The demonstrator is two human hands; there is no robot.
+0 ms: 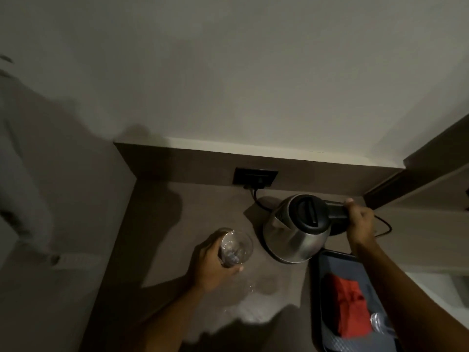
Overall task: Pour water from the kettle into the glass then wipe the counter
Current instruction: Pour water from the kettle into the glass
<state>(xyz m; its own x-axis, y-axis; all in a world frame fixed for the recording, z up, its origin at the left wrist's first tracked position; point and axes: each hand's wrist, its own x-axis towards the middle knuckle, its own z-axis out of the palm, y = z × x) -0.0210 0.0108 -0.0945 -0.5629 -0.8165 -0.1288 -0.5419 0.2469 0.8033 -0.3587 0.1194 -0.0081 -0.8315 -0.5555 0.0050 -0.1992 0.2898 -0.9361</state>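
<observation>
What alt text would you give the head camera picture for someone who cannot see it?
A person's right hand grips the handle of a steel kettle while the left hand holds a clear glass beside it, above a brown counter. A dark tray with a red cloth lies at the right.

No readable text, labels, brands or numbers anywhere
</observation>
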